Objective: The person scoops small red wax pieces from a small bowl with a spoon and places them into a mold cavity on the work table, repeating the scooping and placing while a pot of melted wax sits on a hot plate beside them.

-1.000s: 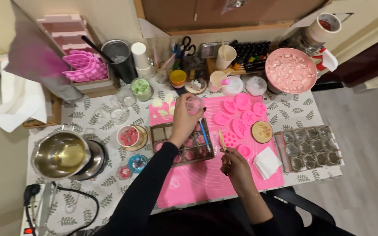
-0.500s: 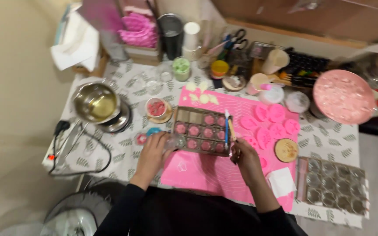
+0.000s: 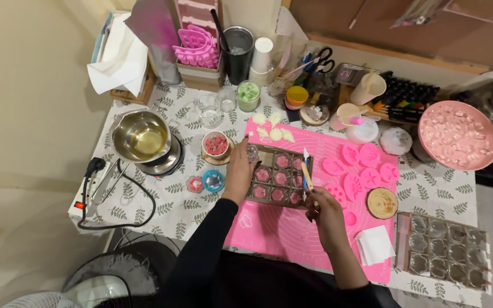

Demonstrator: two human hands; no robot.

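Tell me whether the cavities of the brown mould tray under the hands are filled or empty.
Mostly filled: the brown mould tray shows pink in most cavities, while those by the left hand look clear or hidden. The right hand holds a small tool.
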